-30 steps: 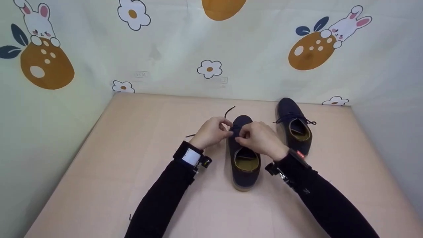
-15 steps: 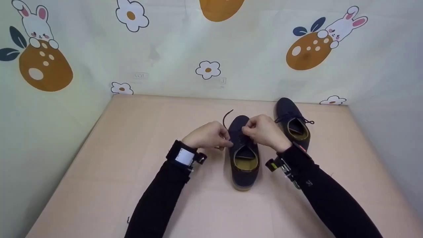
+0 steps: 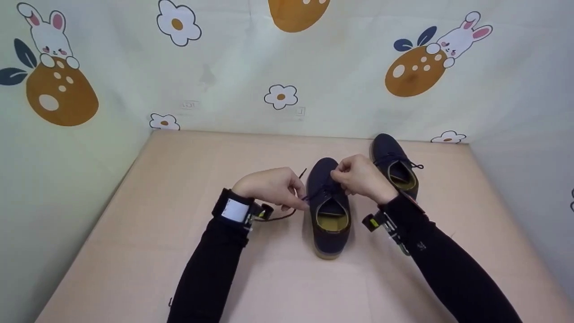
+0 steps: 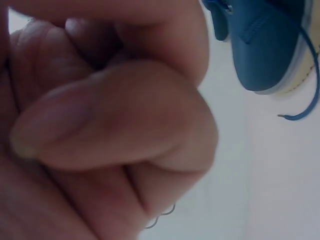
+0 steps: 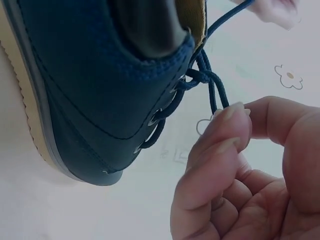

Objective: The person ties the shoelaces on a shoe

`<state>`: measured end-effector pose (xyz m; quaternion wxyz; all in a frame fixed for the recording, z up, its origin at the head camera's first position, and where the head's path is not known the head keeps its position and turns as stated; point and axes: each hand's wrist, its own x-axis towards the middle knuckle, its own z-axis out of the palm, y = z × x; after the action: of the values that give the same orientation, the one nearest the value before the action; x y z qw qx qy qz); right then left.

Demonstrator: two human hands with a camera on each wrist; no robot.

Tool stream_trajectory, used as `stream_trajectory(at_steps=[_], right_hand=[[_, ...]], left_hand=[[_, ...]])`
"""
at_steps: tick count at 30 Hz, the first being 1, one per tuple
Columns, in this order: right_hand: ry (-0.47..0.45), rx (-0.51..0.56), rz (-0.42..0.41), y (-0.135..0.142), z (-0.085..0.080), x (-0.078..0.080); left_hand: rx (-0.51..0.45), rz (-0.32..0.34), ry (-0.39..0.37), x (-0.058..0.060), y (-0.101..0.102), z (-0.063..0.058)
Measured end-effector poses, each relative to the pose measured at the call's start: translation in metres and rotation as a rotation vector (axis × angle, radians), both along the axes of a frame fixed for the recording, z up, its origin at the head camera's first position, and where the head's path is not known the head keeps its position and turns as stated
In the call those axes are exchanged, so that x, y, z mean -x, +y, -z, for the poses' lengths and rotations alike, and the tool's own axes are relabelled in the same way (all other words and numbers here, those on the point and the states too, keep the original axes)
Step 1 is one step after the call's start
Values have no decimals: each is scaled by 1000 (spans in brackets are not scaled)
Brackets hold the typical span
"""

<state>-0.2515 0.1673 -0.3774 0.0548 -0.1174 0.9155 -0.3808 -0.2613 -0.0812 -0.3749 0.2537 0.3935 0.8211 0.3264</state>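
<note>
A dark blue lace-up shoe (image 3: 329, 246) sits on the table, toe pointing away. Over its laced front, my right hand (image 3: 361, 177) pinches a doubled strand of shoelace (image 5: 223, 92) between thumb and fingers, drawn out from the eyelets in the right wrist view. My left hand (image 3: 269, 186) is beside the shoe's left edge, fingers curled, pinching another stretch of lace that runs from the shoe; its tail curves below the hand. In the left wrist view, the curled fingers (image 4: 130, 115) fill the frame and a loose lace end (image 4: 295, 118) hangs near the shoe.
A matching shoe (image 3: 388, 148), its lace tied, stands behind and to the right, partly covered by my right hand and wrist. Patterned cloth walls (image 3: 224, 67) enclose the pale table top (image 3: 188, 179) at the back and sides.
My left hand has moved left and toward me, away from the lacing, with lace trailing from it. My right hand has shifted slightly up and right, then stayed nearly still. The shoe has hardly moved.
</note>
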Motion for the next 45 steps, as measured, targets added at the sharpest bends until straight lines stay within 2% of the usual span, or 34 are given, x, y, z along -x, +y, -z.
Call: stream_trajectory(at_steps=[4,8,12,16,18,20,23,26,28,35,39,42,45], right_hand=[[-14,4,2,0,0,-1],[-25,35,-8,0,-1,-2],[-39,64,-14,1,-1,-2],[-38,59,-22,1,-2,-3],[-36,52,-30,1,-3,-3],[-35,52,-40,2,-4,-3],[-32,48,-42,3,-4,-3],[-30,39,-41,4,-5,-3],[-29,29,-42,4,-5,-3],[-35,34,-64,2,-8,-3],[-33,39,-70,3,-9,-3],[-34,36,-77,4,-9,-3],[-36,38,-80,4,-9,-3]], left_hand=[[-84,28,-69,0,-13,-8],[-221,37,-176,-1,-27,-17],[-400,-9,-246,-1,-30,-20],[-574,-67,-319,1,-19,-16],[-615,-101,-357,2,-11,-13],[-621,-126,-403,3,-3,-9],[-579,-147,-459,4,7,-2],[-525,-159,-476,3,15,5],[-523,-169,-484,3,18,8],[-640,-247,-541,6,17,9],[-669,-266,-583,9,12,9],[-649,-285,-564,9,12,10],[-558,-300,-465,5,20,13]])
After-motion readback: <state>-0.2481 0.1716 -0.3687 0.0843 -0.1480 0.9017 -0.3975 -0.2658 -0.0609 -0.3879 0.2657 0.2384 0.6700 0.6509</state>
